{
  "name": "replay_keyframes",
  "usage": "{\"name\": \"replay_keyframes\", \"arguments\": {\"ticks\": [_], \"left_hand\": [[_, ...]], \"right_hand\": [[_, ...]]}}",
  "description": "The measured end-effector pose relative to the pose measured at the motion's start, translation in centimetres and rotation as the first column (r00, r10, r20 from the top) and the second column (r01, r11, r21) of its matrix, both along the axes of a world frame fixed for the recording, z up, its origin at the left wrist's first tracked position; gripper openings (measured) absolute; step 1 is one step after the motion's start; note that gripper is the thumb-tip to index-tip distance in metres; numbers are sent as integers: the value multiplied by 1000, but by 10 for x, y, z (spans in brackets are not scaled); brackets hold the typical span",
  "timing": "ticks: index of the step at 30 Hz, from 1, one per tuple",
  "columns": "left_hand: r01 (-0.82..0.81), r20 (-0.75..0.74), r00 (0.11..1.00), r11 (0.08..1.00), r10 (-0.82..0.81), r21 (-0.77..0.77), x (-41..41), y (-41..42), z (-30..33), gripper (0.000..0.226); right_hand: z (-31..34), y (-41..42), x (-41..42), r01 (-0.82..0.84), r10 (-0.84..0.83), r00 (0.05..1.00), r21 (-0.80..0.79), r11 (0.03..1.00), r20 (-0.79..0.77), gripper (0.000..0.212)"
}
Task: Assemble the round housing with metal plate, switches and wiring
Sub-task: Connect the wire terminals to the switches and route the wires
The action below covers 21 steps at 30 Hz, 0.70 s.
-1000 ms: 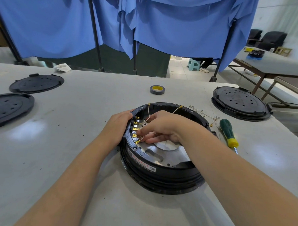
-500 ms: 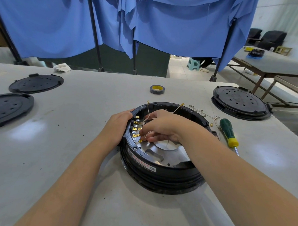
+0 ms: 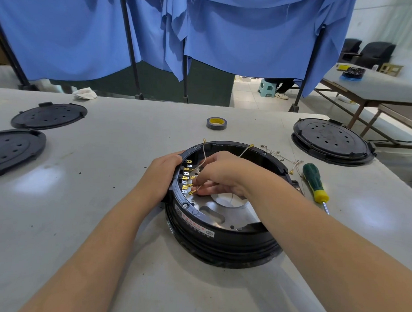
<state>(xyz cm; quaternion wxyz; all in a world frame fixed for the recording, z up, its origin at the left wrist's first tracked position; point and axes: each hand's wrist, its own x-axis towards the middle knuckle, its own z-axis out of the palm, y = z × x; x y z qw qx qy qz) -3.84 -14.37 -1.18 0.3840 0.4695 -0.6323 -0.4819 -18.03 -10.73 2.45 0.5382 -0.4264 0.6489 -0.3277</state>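
The right hand (image 3: 219, 173) is inside the round housing (image 3: 223, 238), and its fingers pinch a thin wire (image 3: 203, 164) with a small brass connector (image 3: 192, 192) near the row of terminals (image 3: 185, 178) at 9 o'clock of the ring. The left hand (image 3: 161, 175) grips the outer rim of the housing on the same side and keeps it steady. Compared with one second ago, the right hand has moved only a little along the terminal row and the loose wire ends stand somewhat higher, so I judge one more connection is being made and the wiring is not finished. The metal plate (image 3: 224, 209) already lies in the bottom of the housing, which stands on the table (image 3: 106, 175) just in front of the person. At 2 o'clock lie spare wires (image 3: 279, 156) and a green screwdriver (image 3: 313, 183). A tape roll (image 3: 216, 123) is at 12 o'clock, one black lid (image 3: 331, 140) further at 2 o'clock, two other lids (image 3: 48, 115) at 10 o'clock. The right hand hides most of the terminals, so I cannot tell which are connected
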Motion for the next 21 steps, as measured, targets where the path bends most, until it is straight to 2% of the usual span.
{"name": "replay_keyframes", "arguments": {"ticks": [11, 16, 21], "left_hand": [[0, -14, 1000, 1000, 0, 3, 0, -3, -3, 21], [14, 44, 999, 999, -12, -46, 0, -3, -3, 28], [36, 27, 999, 997, -35, -63, 0, -2, -3, 22]], "right_hand": [[3, 2, 2, -1, 2, 999, 15, 1000, -33, 28], [3, 2, 2, 11, -11, 1000, 17, 1000, 1, 27], [1, 1, 1, 24, -25, 999, 23, 999, 31, 22]]}}
